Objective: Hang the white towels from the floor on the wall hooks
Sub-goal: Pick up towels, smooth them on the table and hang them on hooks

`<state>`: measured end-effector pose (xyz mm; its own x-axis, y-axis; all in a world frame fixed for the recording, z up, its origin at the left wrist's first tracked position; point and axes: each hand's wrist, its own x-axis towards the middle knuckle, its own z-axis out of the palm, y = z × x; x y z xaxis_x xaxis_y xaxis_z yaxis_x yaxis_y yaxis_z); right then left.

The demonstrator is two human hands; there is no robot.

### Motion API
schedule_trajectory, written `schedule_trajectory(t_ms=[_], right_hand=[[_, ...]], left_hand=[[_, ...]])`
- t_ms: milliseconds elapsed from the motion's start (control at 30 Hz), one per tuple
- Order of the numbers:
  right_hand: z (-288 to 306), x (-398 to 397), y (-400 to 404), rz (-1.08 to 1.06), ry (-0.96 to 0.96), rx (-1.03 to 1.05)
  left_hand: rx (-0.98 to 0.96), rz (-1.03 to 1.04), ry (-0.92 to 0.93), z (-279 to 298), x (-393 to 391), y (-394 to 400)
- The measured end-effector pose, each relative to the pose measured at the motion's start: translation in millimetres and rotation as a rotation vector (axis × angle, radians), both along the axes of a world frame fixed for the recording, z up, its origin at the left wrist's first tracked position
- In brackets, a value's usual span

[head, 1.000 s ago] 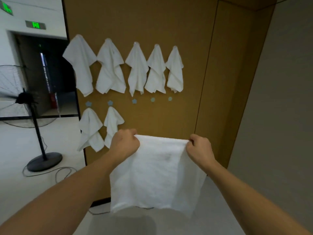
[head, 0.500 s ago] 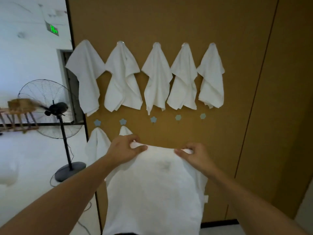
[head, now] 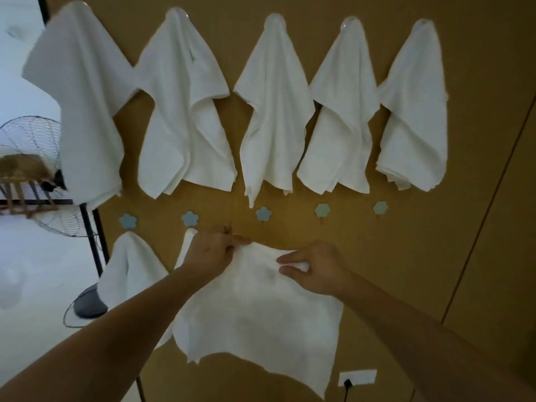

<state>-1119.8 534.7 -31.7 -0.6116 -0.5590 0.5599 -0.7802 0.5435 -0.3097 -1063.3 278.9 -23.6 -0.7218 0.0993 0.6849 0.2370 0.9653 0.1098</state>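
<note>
I hold a white towel [head: 255, 311] up against the brown wall, just below the lower row of hooks. My left hand [head: 211, 252] pinches its top left edge; my right hand [head: 316, 266] pinches the top edge further right. Several white towels [head: 275, 108] hang from the upper row of hooks. In the lower row, two towels hang at the left: one [head: 130, 274] in full view, the other [head: 185, 248] mostly hidden behind my left hand. Three flower-shaped hooks stand bare: a blue one [head: 263, 213] right above the held towel, and two greenish ones [head: 322, 210], [head: 380, 208] to its right.
A standing fan [head: 34, 169] with a dark round base [head: 90, 303] and a loose cable stands on the floor to the left of the wall panel. A wooden rack [head: 20, 181] sits behind it. A white wall socket [head: 357, 377] with a plug is low on the wall.
I have moved closer to the wall and the towel has risen toward the lower hooks. My hands have drawn nearer together along its top edge.
</note>
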Motion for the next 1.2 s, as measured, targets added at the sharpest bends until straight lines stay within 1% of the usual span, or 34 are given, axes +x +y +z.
schedule_trajectory(t_ms=[67, 133, 200, 267, 367, 467, 500, 567, 633, 733, 800, 833, 867, 900, 967, 1000, 1033, 1067, 1100, 1133, 1167, 1200], right_hand=[[-2, -39, -8, -0.069, 0.203, 0.057], [-4, -79, -19, -0.143, 0.283, 0.145], [-10, -119, -30, -0.21, 0.349, 0.169], [-18, -151, -39, -0.257, 0.331, 0.178], [-32, -182, -53, -0.28, 0.313, 0.158], [-57, -197, -64, -0.239, 0.182, -0.06], [-68, -199, -68, -0.238, 0.131, -0.097], [-95, -199, -76, -0.198, 0.033, -0.133], [-117, -190, -86, -0.094, -0.054, -0.212], [-135, -180, -106, -0.01, -0.218, -0.426], [-147, -179, -115, 0.007, -0.294, -0.493], [-152, -178, -117, -0.001, -0.274, -0.489], [-156, -178, -117, -0.024, -0.202, -0.448], [-160, -177, -116, -0.074, -0.098, -0.372], [-160, -172, -112, -0.239, 0.084, -0.228], [-158, -169, -110, -0.309, 0.128, -0.179], [-158, -167, -110, -0.342, 0.134, -0.142], [-158, -165, -109, -0.34, 0.118, -0.114], [-160, -165, -110, -0.311, 0.077, -0.093], [-160, -165, -110, -0.237, -0.013, -0.094], [-157, -164, -110, -0.15, -0.158, -0.132], [-153, -164, -109, -0.086, -0.328, -0.183]], left_hand=[[-0.03, -0.012, 0.01, -3, -36, -14], [-0.112, -0.025, -0.009, -8, -72, -25], [-0.233, -0.027, -0.029, -13, -110, -34], [-0.259, -0.017, -0.064, -17, -143, -42], [-0.204, 0.015, -0.068, -33, -178, -50], [-0.238, -0.027, 0.069, -60, -190, -55], [-0.239, -0.044, 0.112, -68, -190, -54], [-0.183, -0.041, 0.168, -86, -189, -48], [-0.076, 0.007, 0.183, -104, -188, -35], [0.153, 0.101, 0.148, -125, -187, -8], [0.305, 0.148, 0.131, -131, -185, 6], [0.337, 0.178, 0.136, -133, -184, 10], [0.336, 0.209, 0.138, -134, -182, 12], [0.306, 0.243, 0.142, -135, -181, 12], [0.226, 0.355, 0.113, -138, -177, 9], [0.203, 0.415, 0.069, -138, -174, 10], [0.207, 0.432, 0.011, -140, -170, 12], [0.25, 0.41, -0.062, -140, -166, 15], [0.329, 0.366, -0.13, -139, -164, 18], [0.426, 0.328, -0.202, -137, -163, 21], [0.505, 0.302, -0.279, -137, -165, 20], [0.535, 0.284, -0.356, -133, -166, 21]])
